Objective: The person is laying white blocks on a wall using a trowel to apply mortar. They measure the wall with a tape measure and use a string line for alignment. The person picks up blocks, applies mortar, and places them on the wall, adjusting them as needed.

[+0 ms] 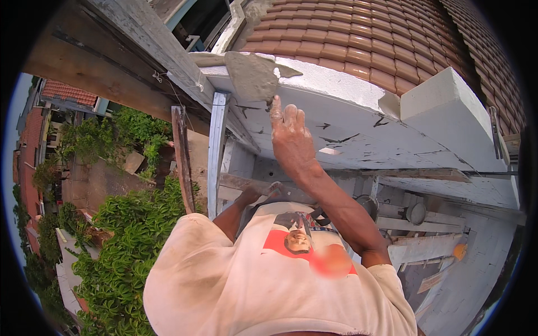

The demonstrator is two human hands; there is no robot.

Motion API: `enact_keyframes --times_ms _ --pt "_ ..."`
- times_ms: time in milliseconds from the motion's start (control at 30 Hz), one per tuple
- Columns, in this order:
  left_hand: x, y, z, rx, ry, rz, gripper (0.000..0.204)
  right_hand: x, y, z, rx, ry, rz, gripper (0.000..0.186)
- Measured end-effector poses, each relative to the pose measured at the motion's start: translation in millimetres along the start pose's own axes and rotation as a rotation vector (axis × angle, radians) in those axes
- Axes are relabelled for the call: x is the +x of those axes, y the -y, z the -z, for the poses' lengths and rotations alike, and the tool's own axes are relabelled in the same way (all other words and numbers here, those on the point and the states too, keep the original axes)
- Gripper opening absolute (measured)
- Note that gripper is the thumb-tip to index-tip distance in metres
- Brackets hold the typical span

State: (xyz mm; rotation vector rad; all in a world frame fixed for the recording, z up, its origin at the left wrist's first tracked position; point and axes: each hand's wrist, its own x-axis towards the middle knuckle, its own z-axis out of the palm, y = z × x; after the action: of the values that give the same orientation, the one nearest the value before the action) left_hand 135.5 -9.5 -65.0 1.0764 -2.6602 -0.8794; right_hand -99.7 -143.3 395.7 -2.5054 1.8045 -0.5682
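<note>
My right hand, dusted with cement, is raised against a white concrete roof edge and grips the handle of a trowel. The trowel blade carries grey wet mortar and lies flat on the top corner of that edge. My left hand is low, close to my chest, at a wooden plank. Its fingers are largely hidden, so whether it grips the plank is unclear.
Terracotta roof tiles rise behind the white edge, with a white block at its right end. A metal rail and a wooden post stand at left. Green shrubs and lower roofs lie far below.
</note>
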Motion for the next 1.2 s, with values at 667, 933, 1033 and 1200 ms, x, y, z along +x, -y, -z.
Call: enact_keyframes --times_ms 667,933,1033,1200 --pt "159.6 -208.8 77.6 -0.475 1.076 0.65 0.054 -453.9 -240.3 -111.9 0.625 0.232 -1.325 0.053" --pt "173.2 -202.5 -32.9 0.398 1.19 0.614 0.104 -683.5 -377.8 -256.2 0.443 0.352 -1.968 0.035" --pt "171.8 -191.4 -75.7 0.443 1.158 0.668 0.118 -722.3 -459.3 -285.5 0.418 0.476 -2.019 0.032" --pt "180.2 -188.0 -122.0 0.698 1.115 0.734 0.126 -789.4 -539.2 -384.9 0.091 0.457 -1.914 0.024"
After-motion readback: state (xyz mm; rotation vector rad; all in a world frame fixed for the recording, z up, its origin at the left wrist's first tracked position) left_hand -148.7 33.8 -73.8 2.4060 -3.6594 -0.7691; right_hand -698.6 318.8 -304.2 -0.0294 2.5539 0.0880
